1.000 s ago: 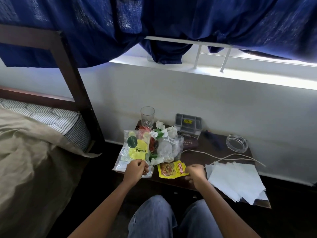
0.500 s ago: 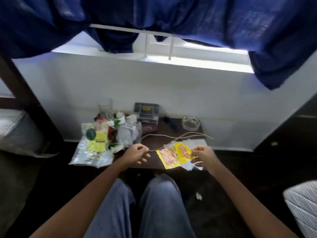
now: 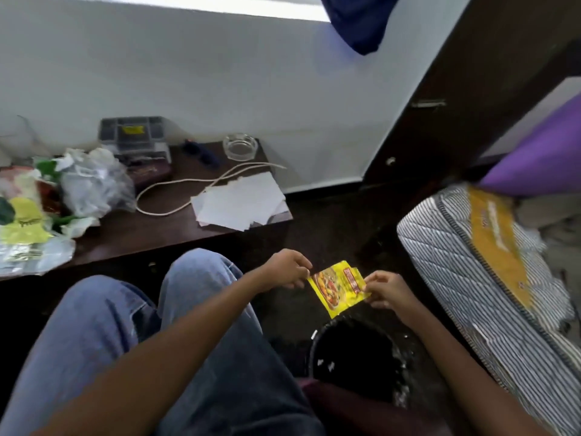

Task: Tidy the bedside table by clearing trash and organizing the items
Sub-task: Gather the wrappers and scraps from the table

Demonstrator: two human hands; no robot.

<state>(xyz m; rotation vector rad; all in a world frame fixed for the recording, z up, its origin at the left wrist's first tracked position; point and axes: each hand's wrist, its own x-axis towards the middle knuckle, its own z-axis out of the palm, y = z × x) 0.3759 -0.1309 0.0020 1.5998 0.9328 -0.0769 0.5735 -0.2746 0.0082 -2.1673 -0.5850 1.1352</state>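
Note:
A yellow food sachet (image 3: 337,287) hangs in the air to the right of my knees, just above a black trash bin (image 3: 355,354) on the floor. My left hand (image 3: 287,272) pinches its left edge and my right hand (image 3: 385,291) pinches its right edge. The dark wooden bedside table (image 3: 151,228) stands to the left. On it lie a heap of plastic bags and crumpled wrappers (image 3: 63,190), a stack of white papers (image 3: 240,202), a cream cord (image 3: 188,187), a glass ashtray (image 3: 240,146) and a grey compartment box (image 3: 133,135).
A striped mattress (image 3: 471,262) with a yellow sheet and a purple pillow (image 3: 540,158) lies at the right. A dark wardrobe (image 3: 471,83) stands behind it. My legs in blue jeans (image 3: 188,341) fill the foreground. The floor is dark.
The view swung right and down. Both hands carried the yellow sachet off the table to above the bin; my left hand, earlier empty, now pinches it too.

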